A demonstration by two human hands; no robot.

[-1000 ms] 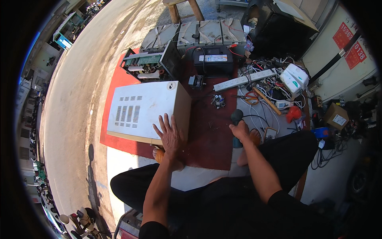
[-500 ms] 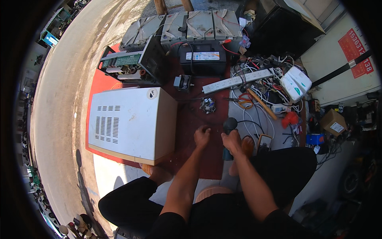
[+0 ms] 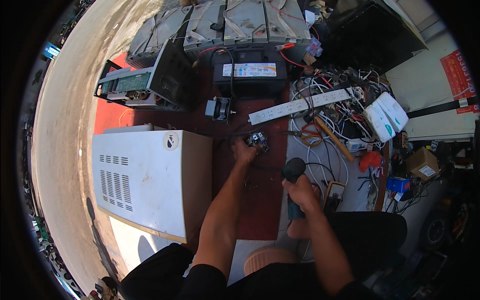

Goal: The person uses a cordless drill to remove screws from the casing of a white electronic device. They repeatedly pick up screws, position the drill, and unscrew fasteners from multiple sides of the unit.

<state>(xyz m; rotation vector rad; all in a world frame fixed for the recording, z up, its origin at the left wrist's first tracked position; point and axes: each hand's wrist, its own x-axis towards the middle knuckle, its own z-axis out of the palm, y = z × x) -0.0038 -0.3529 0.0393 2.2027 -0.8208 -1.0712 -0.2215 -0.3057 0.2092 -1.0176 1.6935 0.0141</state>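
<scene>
Moved left hand [image 3: 244, 151] to small parts [image 3: 257, 139], twelve o'clock; cannot tell whether pinching. Gripping power tool [image 3: 294, 169] below its head with right hand [image 3: 301, 192], one o'clock, likely for control.

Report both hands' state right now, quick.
Left hand: at the pile of small parts; whether it grips any cannot be told.
Right hand: closed, holding the dark green power tool.

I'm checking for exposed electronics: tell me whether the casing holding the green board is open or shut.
Open: the casing has an uncovered side, with the green circuit board in plain view.
</scene>
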